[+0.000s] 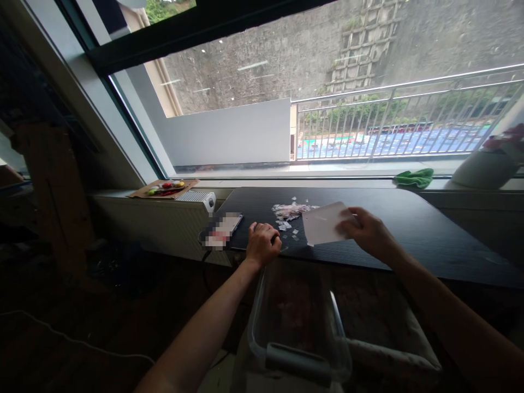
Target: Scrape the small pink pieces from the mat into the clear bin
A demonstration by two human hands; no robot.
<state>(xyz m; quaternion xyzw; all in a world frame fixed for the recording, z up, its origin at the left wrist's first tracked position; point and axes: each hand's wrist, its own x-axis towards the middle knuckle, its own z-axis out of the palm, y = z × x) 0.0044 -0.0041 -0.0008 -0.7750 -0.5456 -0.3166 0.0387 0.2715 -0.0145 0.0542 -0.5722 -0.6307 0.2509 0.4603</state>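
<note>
My right hand [360,225] grips a flat pale card [323,224] by its right edge and holds it tilted at the table's near side. The card stands just right of a loose pile of small clear plastic pieces [290,211], with several pieces scattered in front of it. My left hand [264,243] is at the table's near edge, left of these pieces, with its fingers curled in; what they hold, if anything, is hidden. Below both hands sits a clear plastic bin [301,327] with a grey latch; its contents are too dark to make out.
The dark table [409,229] stands against the window sill. A phone [224,230] lies at its left end. Beyond are a radiator [196,201] and cardboard [141,192] with colourful items. A green cloth [414,178] and a white container [487,166] sit at right.
</note>
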